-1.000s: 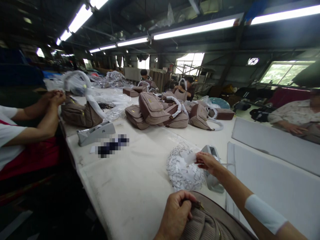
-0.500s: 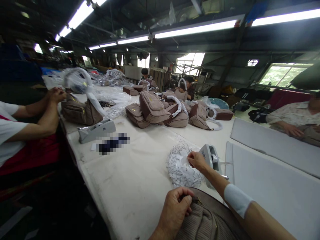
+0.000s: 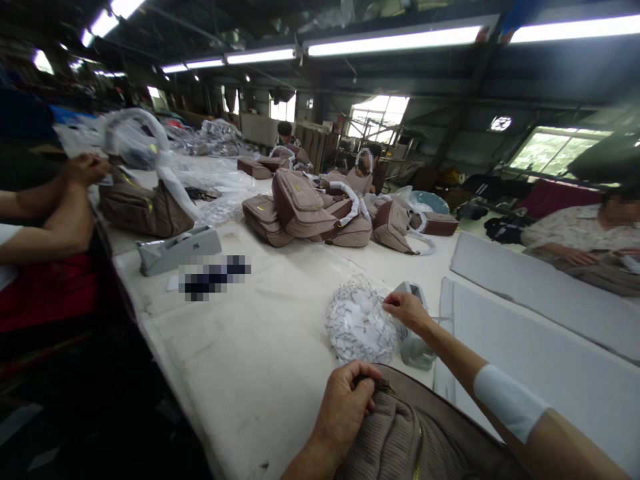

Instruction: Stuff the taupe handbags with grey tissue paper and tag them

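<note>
My left hand (image 3: pixel 347 407) is closed on the top edge of a brown ribbed handbag (image 3: pixel 395 433), by its zipper, at the bottom of the head view. Just past the bag lies a round heap of white tags with thin strings (image 3: pixel 357 323). Over the right rim of that heap is my right hand (image 3: pixel 407 310), its fingertips pinched together. Whatever they may hold is too small to make out. Partly behind this hand stands a grey tape dispenser (image 3: pixel 417 350).
Several brown handbags (image 3: pixel 305 207) with wrapped handles lie farther up the white table (image 3: pixel 240 360). A second tape dispenser (image 3: pixel 180 250) stands at left, near a co-worker's hands (image 3: pixel 85 170) and bag. Grey-white panels (image 3: pixel 540 360) lie at right; another person sits beyond.
My right hand has drawn back from the middle of the tag heap to its right rim. My left hand keeps its grip on the handbag. The view has shifted slightly.
</note>
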`<act>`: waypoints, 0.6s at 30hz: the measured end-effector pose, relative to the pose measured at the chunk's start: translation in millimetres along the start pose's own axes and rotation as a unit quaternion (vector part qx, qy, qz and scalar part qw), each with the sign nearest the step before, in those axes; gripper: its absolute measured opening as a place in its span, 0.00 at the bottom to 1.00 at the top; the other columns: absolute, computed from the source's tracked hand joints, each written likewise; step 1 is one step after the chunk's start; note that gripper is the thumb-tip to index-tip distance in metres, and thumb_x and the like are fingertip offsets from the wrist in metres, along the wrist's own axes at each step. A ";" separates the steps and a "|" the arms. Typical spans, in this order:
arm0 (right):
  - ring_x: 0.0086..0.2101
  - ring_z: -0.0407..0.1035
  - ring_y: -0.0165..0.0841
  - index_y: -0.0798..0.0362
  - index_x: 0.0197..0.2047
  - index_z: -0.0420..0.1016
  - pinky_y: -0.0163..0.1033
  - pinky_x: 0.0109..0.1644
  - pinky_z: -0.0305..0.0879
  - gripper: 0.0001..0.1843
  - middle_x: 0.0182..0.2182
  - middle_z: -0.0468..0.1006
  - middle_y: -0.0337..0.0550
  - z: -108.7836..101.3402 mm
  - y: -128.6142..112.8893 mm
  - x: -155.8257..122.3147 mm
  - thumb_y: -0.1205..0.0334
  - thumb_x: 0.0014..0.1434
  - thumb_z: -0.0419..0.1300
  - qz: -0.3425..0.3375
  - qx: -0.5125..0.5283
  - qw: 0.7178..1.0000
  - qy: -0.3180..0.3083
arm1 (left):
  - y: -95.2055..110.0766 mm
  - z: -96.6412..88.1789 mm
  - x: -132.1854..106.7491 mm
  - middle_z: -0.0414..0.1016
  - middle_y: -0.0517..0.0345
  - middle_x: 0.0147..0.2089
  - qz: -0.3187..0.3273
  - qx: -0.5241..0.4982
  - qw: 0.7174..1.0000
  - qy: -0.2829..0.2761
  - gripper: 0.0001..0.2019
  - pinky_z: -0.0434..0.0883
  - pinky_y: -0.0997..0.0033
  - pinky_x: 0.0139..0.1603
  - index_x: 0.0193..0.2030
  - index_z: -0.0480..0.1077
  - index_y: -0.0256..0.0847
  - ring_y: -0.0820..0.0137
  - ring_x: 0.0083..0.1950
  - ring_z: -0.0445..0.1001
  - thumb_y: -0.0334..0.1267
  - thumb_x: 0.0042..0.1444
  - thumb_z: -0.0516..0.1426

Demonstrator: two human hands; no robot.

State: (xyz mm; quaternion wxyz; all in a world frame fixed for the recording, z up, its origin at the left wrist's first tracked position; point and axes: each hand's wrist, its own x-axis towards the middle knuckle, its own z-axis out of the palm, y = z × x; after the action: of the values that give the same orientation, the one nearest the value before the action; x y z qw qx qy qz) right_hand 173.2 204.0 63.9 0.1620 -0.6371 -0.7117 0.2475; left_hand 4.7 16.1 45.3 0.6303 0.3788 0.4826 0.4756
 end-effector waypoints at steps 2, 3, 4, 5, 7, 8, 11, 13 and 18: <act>0.25 0.62 0.28 0.57 0.25 0.71 0.36 0.34 0.60 0.06 0.19 0.67 0.34 6.2 -1.6 -1.6 0.65 0.51 0.63 0.001 0.004 1.000 -0.005 | -0.1 1.6 -0.8 0.64 0.65 0.20 0.002 0.003 1.000 -0.001 0.11 0.61 0.76 0.25 0.35 0.71 0.34 0.77 0.22 0.61 0.32 0.45 0.51; 0.23 0.62 0.27 0.56 0.24 0.70 0.36 0.33 0.60 0.07 0.18 0.66 0.33 10.5 -2.7 -1.5 0.65 0.51 0.62 0.006 0.013 1.000 -0.012 | -0.1 2.1 -1.4 0.64 0.65 0.20 0.004 0.002 1.000 -0.002 0.11 0.61 0.76 0.25 0.35 0.71 0.34 0.77 0.22 0.62 0.33 0.45 0.51; 0.22 0.61 0.27 0.57 0.24 0.70 0.35 0.32 0.60 0.08 0.17 0.65 0.32 14.2 -4.5 -1.3 0.65 0.52 0.62 0.013 0.027 0.999 -0.021 | -0.1 2.5 -2.0 0.64 0.65 0.20 0.005 0.001 1.000 -0.002 0.12 0.61 0.76 0.25 0.35 0.71 0.34 0.76 0.22 0.62 0.33 0.45 0.51; 0.21 0.60 0.27 0.57 0.23 0.69 0.35 0.30 0.59 0.08 0.16 0.64 0.32 16.6 -7.2 -1.6 0.65 0.52 0.61 0.020 0.046 0.998 -0.030 | -0.2 2.6 -2.5 0.64 0.64 0.20 0.005 -0.002 1.000 -0.001 0.12 0.61 0.76 0.25 0.35 0.71 0.34 0.76 0.22 0.62 0.33 0.45 0.51; 0.20 0.61 0.27 0.57 0.25 0.70 0.34 0.28 0.59 0.08 0.16 0.65 0.34 14.0 -16.1 -7.1 0.63 0.53 0.59 0.031 0.099 0.994 -0.042 | -0.7 2.3 -2.9 0.64 0.64 0.20 0.002 -0.008 1.000 -0.001 0.13 0.61 0.76 0.25 0.35 0.72 0.34 0.76 0.22 0.62 0.34 0.44 0.51; 0.21 0.62 0.27 0.57 0.27 0.70 0.34 0.29 0.61 0.08 0.18 0.66 0.36 8.5 -22.2 -13.7 0.61 0.54 0.58 0.031 0.131 0.990 -0.049 | -0.9 2.0 -2.8 0.64 0.64 0.19 -0.001 -0.011 1.000 -0.002 0.13 0.61 0.76 0.25 0.36 0.72 0.34 0.76 0.22 0.62 0.34 0.44 0.52; 0.28 0.67 0.28 0.55 0.33 0.69 0.35 0.36 0.66 0.14 0.25 0.71 0.39 -17.9 -44.4 -51.2 0.51 0.54 0.58 0.014 0.226 0.971 -0.083 | -1.5 0.1 -1.8 0.65 0.64 0.18 -0.009 -0.027 1.000 -0.006 0.13 0.60 0.76 0.26 0.36 0.73 0.33 0.76 0.22 0.62 0.35 0.45 0.53; 0.32 0.68 0.30 0.54 0.36 0.70 0.36 0.40 0.67 0.19 0.30 0.73 0.41 -33.3 -58.3 -85.7 0.46 0.51 0.60 -0.003 0.288 0.947 -0.140 | -1.8 -1.7 -0.9 0.68 0.60 0.20 -0.011 -0.069 0.998 -0.008 0.15 0.61 0.75 0.26 0.36 0.74 0.32 0.75 0.23 0.64 0.41 0.50 0.52; 0.38 0.69 0.35 0.57 0.29 0.72 0.39 0.45 0.64 0.17 0.40 0.75 0.47 -26.4 -64.1 -147.6 0.49 0.51 0.63 -0.041 0.342 0.911 -0.227 | 0.2 -4.7 -2.0 0.69 0.57 0.21 -0.005 -0.155 0.986 -0.065 0.30 0.62 0.74 0.27 0.36 0.73 0.29 0.74 0.22 0.65 0.60 0.56 0.47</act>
State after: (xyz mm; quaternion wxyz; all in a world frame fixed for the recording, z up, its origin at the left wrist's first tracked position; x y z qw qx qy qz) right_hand 154.6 57.9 134.0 0.2138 -0.4395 -0.6264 0.6073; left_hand -0.1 14.3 44.8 0.7137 0.3041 0.3629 0.5161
